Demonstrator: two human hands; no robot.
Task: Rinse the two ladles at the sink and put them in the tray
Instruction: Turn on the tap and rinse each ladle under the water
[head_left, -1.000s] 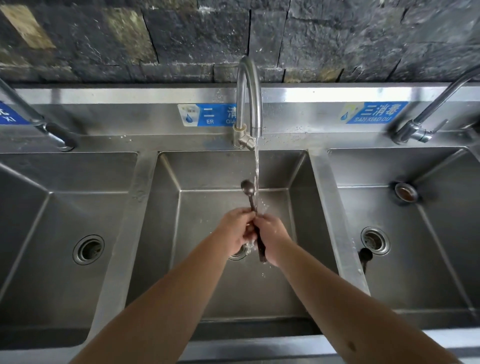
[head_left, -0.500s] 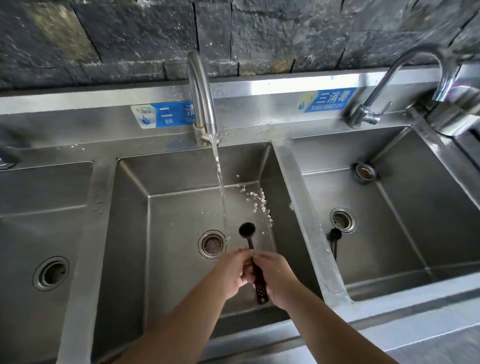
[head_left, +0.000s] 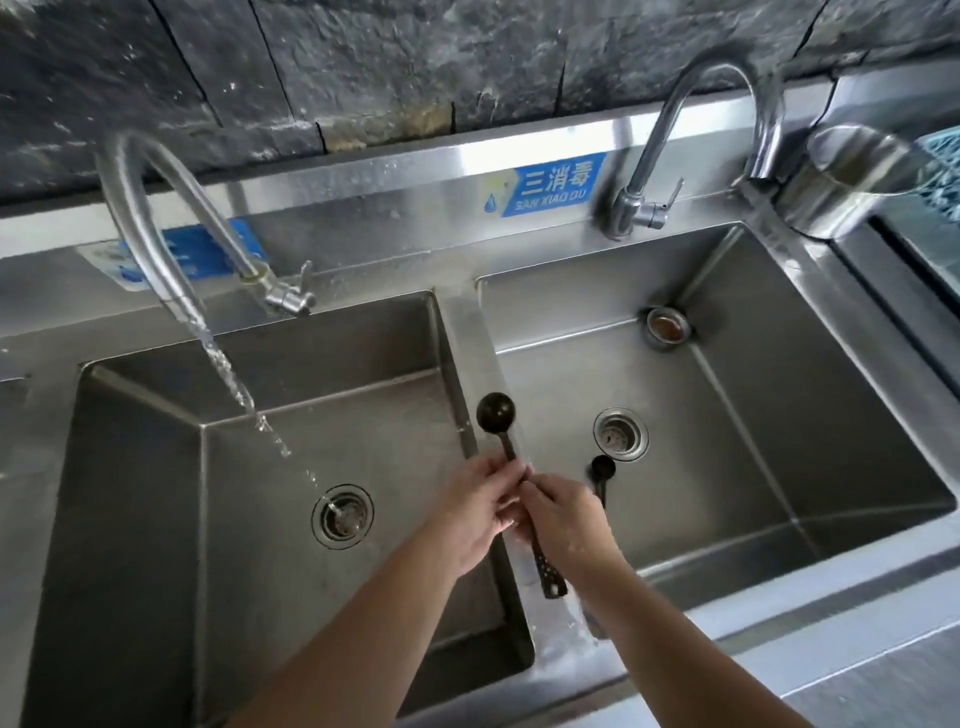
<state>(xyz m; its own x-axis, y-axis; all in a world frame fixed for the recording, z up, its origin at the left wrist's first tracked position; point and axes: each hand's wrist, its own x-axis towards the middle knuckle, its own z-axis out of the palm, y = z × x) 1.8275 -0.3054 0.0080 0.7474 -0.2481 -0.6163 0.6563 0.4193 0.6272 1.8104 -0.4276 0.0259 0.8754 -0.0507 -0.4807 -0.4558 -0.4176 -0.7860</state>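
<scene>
Carrying the rinsed ladle (head_left: 500, 421) right, away from the stream (head_left: 234, 384), both hands (head_left: 519, 512) pinching its handle; second ladle (head_left: 602, 470) awaits.

The scene was viewed by 1 head-worn wide-angle camera, aimed forward and steeply down from close above the stainless-steel sink unit (head_left: 470, 332). Its 2 basins were framed obliquely, the dark stone wall (head_left: 415, 57) at the top, both forearms entering from the bottom edge.
</scene>
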